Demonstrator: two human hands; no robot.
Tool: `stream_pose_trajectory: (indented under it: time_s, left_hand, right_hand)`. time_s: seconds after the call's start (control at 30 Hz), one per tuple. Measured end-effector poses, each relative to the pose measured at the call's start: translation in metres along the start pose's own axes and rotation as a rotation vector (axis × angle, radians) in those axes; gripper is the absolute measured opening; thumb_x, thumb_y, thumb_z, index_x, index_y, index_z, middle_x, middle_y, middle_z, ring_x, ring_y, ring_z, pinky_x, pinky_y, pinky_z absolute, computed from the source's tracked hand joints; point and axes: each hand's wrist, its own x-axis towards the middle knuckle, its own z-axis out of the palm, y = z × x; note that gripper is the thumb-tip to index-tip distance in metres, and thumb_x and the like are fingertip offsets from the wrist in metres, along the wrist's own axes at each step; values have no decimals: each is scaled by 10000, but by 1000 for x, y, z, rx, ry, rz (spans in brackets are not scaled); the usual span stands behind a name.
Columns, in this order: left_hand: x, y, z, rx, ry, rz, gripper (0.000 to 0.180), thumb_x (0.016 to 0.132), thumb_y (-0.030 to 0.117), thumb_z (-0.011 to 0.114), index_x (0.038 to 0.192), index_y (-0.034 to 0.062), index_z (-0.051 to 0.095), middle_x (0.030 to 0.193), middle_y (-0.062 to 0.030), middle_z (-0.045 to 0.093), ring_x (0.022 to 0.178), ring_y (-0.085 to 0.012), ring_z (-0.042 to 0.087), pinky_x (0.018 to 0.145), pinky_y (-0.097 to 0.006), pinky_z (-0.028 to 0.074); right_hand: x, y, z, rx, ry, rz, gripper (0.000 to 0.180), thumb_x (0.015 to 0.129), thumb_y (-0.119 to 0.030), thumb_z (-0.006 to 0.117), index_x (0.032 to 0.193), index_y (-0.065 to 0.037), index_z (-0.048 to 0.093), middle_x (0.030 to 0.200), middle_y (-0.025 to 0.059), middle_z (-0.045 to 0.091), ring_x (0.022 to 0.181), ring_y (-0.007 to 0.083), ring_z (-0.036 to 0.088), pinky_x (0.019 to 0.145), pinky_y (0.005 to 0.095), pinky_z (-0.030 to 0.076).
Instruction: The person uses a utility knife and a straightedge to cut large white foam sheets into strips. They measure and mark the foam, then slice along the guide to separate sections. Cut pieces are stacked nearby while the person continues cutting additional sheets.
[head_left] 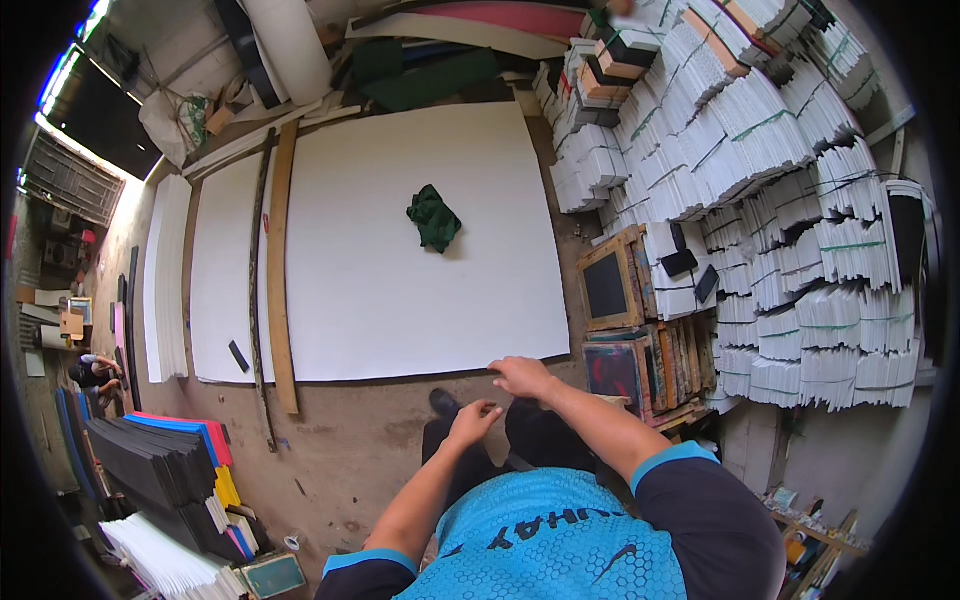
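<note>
A big white sheet (370, 290) lies flat in front of me, with a crumpled dark green cloth (434, 218) on it. My right hand (524, 377) is at the sheet's near edge, fingers loosely bent and nothing visible in them; whether they touch the edge I cannot tell. Lower and to the left, my left hand (473, 424) hangs over my legs, its fingers slightly curled and apart, holding nothing. A wooden strip (283, 270) and a thin dark bar (262, 300) lie lengthwise across the sheet's left part.
Tied stacks of white sheets (740, 150) rise at the right, beside framed screens (612, 280) standing on the floor. Black foam sheets (150, 465) are piled at the lower left. A small black strip (238, 357) lies left of the bars. Another person (95, 375) crouches at far left.
</note>
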Motion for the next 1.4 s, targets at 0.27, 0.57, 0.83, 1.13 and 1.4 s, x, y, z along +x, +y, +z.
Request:
stream_pose_trajectory:
  time_s: [0.27,0.57,0.83,1.13,1.4]
  left_hand:
    - [28,2,-11,15,41,120,512,969,431,710,1279,23,710,1150,-226,759,1100,-360,736,971,-426,561]
    - [33,-4,-22,-40,71,99,521,968,447,710,1291,39,713,1164,-212,761,1109,-348,736,962,-428,564]
    - [63,3,-8,-108,127,37,509,955,443,732,1274,46,722,1156,-198,765,1090,-347,740,954,-433,566]
    - [142,43,21,-161,252,-102,473,940,417,743,1234,48,728,1168,-193,762,1079,-359,739,948,-442,562]
    - [225,110,68,-212,213,-207,507,952,435,727,1262,34,720,1134,-188,775,1075,-327,749,939,-414,565]
  right_hand:
    - [17,-4,-23,-86,22,-8,442,976,-363,658,1386,-199,634,1261,139,706,1201,345,662,991,494,544]
    - [17,-12,-32,-102,-1,-3,441,967,-339,679,1381,-196,640,1249,137,706,1199,347,660,989,490,541]
    - [45,9,-43,-178,-90,-76,458,953,-335,674,1380,-172,646,1252,134,709,1197,340,665,987,483,543]
    - [95,65,-76,-186,-260,-206,463,951,-372,686,1375,-190,653,1240,130,717,1174,343,684,952,504,562]
    - [132,196,-103,-18,-327,-123,481,951,-376,685,1393,-193,638,1245,139,713,1177,354,680,961,502,560]
